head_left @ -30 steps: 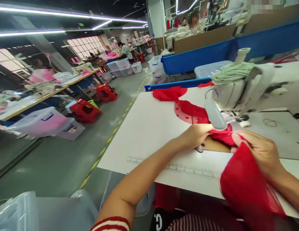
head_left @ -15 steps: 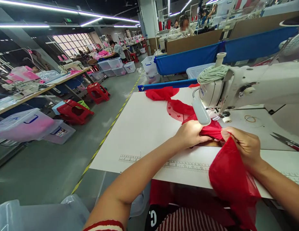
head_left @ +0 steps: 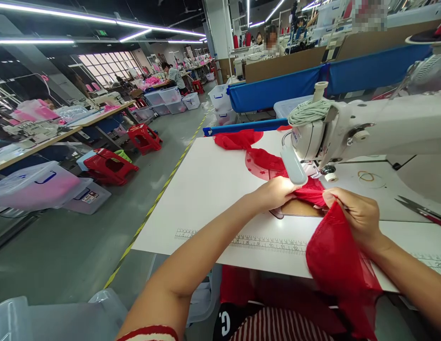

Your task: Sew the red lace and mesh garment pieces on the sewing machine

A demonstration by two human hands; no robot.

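Observation:
Red sheer fabric (head_left: 334,241) runs under the head of a white sewing machine (head_left: 383,125) and hangs over the table's front edge into my lap. My left hand (head_left: 279,192) is closed on the fabric just left of the needle area, its fingertips partly hidden by the cloth and machine. On the right, my right hand (head_left: 355,210) pinches the fabric between thumb and fingers, and a loose red flap drops below it. The stretch between both hands is pulled taut. More red pieces (head_left: 238,139) lie behind on the white tabletop (head_left: 192,189).
Scissors (head_left: 421,210) rest on the right of the table, near a tan elastic loop (head_left: 366,176). A printed ruler (head_left: 270,244) runs along the front edge. Plastic bins (head_left: 39,182) and red stools (head_left: 110,166) stand to the left. Other people sit at machines farther back.
My left hand has shifted slightly left and up along the fabric, showing more of the tan plate beneath. My right hand stays pinched on the cloth. The view has moved slightly.

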